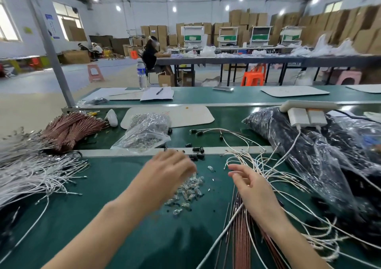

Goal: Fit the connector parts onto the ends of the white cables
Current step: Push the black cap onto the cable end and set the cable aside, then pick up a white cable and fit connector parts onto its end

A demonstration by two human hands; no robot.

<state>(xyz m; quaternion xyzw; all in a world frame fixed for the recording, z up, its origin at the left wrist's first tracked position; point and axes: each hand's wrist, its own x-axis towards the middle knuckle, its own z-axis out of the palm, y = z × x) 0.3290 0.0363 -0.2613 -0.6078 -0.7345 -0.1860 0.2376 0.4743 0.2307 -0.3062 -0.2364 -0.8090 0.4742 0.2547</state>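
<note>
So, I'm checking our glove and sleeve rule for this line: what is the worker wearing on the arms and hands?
Nothing that shows. The left hand and right hand are bare, without gloves. Both forearms are uncovered down to the picture's edge: no sleeves, watch or bracelet. No ring shows, though the left hand's fingers are blurred.

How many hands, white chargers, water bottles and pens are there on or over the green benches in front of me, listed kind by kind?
Hands, left hand and right hand: 2
White chargers: 2
Water bottle: 1
Pen: 1
Total: 6
</note>
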